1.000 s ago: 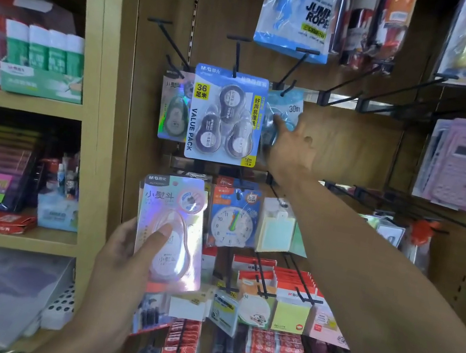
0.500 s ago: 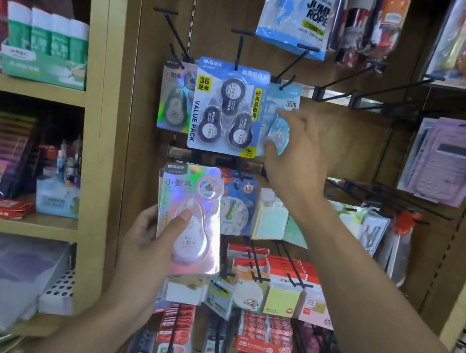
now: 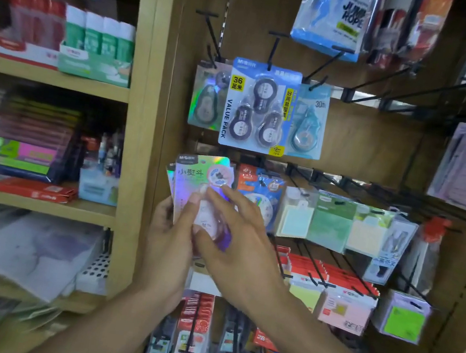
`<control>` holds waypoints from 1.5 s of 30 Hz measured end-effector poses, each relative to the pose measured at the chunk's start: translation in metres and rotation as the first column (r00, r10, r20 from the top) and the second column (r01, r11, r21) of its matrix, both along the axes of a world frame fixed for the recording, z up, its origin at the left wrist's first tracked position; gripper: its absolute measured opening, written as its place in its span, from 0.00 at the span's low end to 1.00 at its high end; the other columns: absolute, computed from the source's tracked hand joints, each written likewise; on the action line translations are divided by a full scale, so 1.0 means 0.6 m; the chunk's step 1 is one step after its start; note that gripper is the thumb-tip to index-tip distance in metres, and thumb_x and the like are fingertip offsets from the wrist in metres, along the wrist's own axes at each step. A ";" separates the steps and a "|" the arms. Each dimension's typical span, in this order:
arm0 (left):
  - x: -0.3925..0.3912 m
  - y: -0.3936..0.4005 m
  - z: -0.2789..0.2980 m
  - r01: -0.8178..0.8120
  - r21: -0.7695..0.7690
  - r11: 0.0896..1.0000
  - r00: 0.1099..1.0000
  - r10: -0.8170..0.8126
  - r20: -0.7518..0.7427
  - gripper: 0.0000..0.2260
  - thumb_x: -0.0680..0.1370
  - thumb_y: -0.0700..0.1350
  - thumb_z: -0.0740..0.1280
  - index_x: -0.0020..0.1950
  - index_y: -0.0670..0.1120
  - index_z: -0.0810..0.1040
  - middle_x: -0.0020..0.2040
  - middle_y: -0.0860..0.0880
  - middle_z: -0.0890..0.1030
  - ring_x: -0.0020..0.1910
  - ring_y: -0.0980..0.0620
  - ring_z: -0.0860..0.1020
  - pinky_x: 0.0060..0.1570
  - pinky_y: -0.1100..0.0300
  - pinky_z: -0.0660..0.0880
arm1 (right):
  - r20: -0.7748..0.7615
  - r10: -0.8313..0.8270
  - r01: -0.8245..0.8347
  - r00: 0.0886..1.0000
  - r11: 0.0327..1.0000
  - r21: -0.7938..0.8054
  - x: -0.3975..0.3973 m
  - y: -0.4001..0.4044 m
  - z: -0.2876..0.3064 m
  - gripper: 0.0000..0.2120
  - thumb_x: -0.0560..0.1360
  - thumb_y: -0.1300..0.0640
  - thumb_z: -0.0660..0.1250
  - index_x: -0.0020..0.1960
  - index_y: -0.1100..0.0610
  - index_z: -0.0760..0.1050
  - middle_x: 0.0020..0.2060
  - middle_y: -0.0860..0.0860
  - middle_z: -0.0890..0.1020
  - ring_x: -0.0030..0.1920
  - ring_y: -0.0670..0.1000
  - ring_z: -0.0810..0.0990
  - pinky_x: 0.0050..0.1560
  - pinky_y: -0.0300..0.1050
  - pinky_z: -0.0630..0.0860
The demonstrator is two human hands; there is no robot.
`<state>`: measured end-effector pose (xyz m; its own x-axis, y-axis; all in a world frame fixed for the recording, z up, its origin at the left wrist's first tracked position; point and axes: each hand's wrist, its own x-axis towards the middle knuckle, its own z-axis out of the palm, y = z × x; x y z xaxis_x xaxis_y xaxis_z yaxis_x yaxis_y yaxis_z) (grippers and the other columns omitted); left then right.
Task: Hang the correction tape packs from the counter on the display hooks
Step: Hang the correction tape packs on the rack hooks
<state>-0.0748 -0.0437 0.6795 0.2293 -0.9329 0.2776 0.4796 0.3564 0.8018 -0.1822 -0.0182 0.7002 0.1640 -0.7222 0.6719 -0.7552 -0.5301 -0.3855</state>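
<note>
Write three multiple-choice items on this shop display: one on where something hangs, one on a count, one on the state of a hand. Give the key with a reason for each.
1. Where does the blue value pack hang?
A. On a hook above the holographic packs in the hands
B. On the wooden shelf at the left
C. Below the sticky notes

2. How many correction tape dispensers show in the value pack?
A. One
B. Three
C. Five

3. What is the left hand doing?
A. Hanging idle
B. Gripping the holographic packs
C. Touching the jump rope pack

Key: 1 A, it hangs from a black hook directly above the held packs. 2 B, one dispenser sits on top and two below. 3 B, its fingers and thumb curl round the packs' lower part, while the right hand lies over their front.
</note>
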 end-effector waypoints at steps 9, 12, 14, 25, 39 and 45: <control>0.024 0.011 0.003 0.040 0.085 0.996 0.981 -0.023 -0.194 0.16 0.87 0.50 0.57 0.58 0.48 0.84 0.50 0.50 0.89 0.51 0.50 0.87 0.50 0.55 0.80 | -0.046 -0.061 0.057 0.997 0.995 -0.085 0.040 -0.015 -0.027 0.32 0.75 0.46 0.65 0.79 0.45 0.65 0.76 0.42 0.67 0.76 0.49 0.65 0.72 0.47 0.70; 0.035 0.007 -0.003 -0.063 0.094 0.994 0.995 0.070 -0.076 0.13 0.88 0.43 0.57 0.58 0.52 0.82 0.50 0.53 0.89 0.50 0.52 0.86 0.49 0.57 0.79 | 0.013 -0.035 0.036 0.999 0.994 -0.106 0.052 -0.023 -0.030 0.30 0.76 0.44 0.64 0.78 0.45 0.66 0.74 0.41 0.70 0.75 0.47 0.67 0.71 0.50 0.71; 0.044 0.009 -0.001 -0.064 0.083 0.995 0.997 0.068 -0.048 0.14 0.88 0.42 0.57 0.60 0.53 0.82 0.52 0.51 0.89 0.49 0.52 0.87 0.48 0.56 0.80 | 0.026 -0.033 0.036 0.999 0.993 -0.114 0.059 -0.028 -0.027 0.30 0.75 0.41 0.60 0.77 0.44 0.68 0.73 0.39 0.71 0.74 0.46 0.68 0.70 0.50 0.73; 0.111 0.015 0.012 -0.106 0.055 0.993 0.994 0.108 -0.028 0.09 0.84 0.40 0.65 0.59 0.51 0.81 0.54 0.48 0.88 0.47 0.48 0.86 0.44 0.53 0.80 | 0.029 -0.044 0.049 0.999 0.973 -0.224 0.085 -0.104 0.072 0.28 0.76 0.49 0.68 0.76 0.44 0.68 0.69 0.42 0.72 0.69 0.52 0.69 0.64 0.50 0.74; 0.132 0.047 0.020 -0.059 0.012 0.998 0.998 0.059 0.004 0.09 0.83 0.39 0.66 0.55 0.52 0.82 0.48 0.53 0.89 0.42 0.58 0.87 0.51 0.51 0.81 | -0.128 -0.400 0.351 0.907 0.889 -0.292 0.106 -0.185 0.253 0.28 0.81 0.46 0.60 0.80 0.48 0.62 0.73 0.53 0.69 0.68 0.62 0.68 0.54 0.54 0.74; 0.141 0.052 0.020 -0.065 0.019 0.998 0.998 0.065 0.017 0.10 0.83 0.39 0.66 0.56 0.53 0.82 0.49 0.54 0.89 0.47 0.55 0.87 0.56 0.47 0.81 | -0.053 -0.392 0.362 0.918 0.888 -0.285 0.105 -0.191 0.262 0.28 0.80 0.46 0.60 0.79 0.47 0.63 0.73 0.52 0.68 0.68 0.62 0.68 0.55 0.55 0.74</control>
<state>0.0098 -0.0125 0.6917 0.2851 -0.9216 0.2634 0.4431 0.3704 0.8164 -0.1193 -0.1325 0.8572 -0.0046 -0.5426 0.8400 -0.9468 -0.2679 -0.1782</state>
